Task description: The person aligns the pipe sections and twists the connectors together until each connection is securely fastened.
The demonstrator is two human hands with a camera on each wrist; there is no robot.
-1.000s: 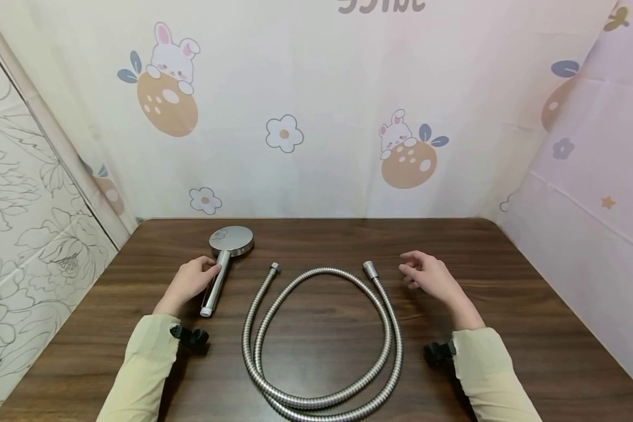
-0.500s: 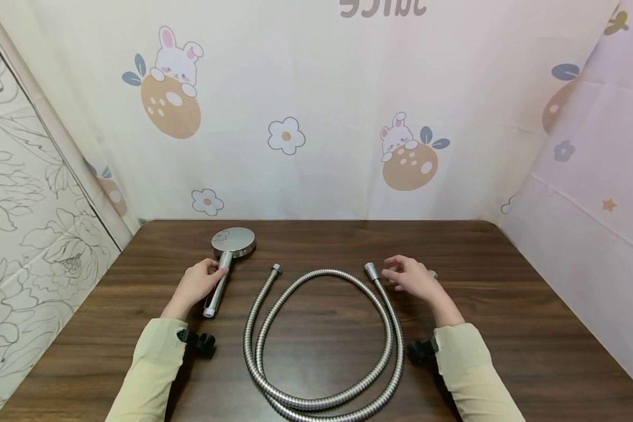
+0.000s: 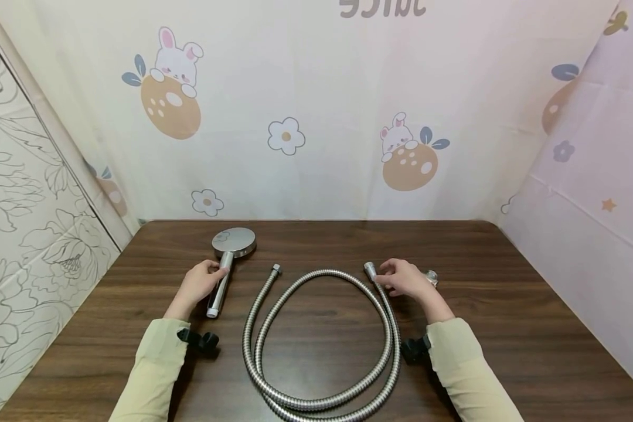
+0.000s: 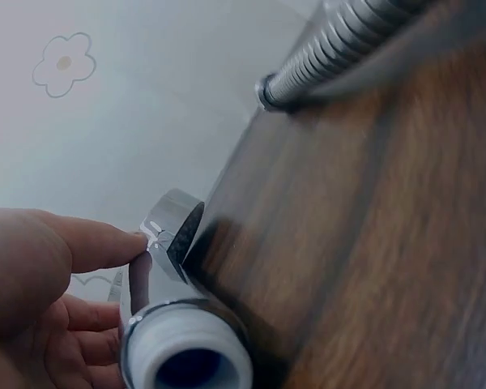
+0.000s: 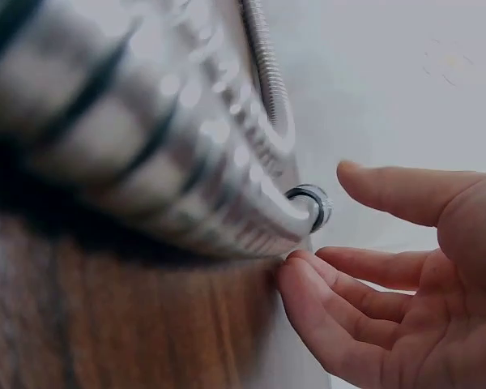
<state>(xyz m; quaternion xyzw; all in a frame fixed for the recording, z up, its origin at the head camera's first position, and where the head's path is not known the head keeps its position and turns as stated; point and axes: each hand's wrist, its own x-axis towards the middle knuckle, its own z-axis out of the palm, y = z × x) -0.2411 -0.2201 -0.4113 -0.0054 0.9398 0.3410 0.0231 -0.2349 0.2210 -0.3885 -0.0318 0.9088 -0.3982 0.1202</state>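
Head view: the chrome shower head (image 3: 228,261) lies on the left of the brown table (image 3: 322,328), with the left hand (image 3: 196,282), the nearer of the two, at its handle (image 3: 218,298). Its long axis runs far to near on a slight slant: the round disc (image 3: 234,240) is far, and the white threaded end (image 3: 213,313) points near and a little left. The steel hose (image 3: 310,404) lies looped in the middle, its slim end (image 3: 276,269) on the left and its wider end (image 3: 370,270) on the right, both pointing far. That wider end lies just left of the fingertips of the right hand (image 3: 405,278), its long axis slanting from near right to far left. A metal fitting (image 3: 432,275) shows beyond the right wrist, partly hidden. Left wrist view: the thumb (image 4: 105,247) presses on the handle and the other fingers (image 4: 97,347) bend behind it, tips hidden, in what looks like a light pinch; the threaded end faces the camera. Right wrist view: thumb and fingers stand well parted, gripping nothing, the wider end's rim visible beyond the gap; whether the fingertips touch the hose, I cannot tell.
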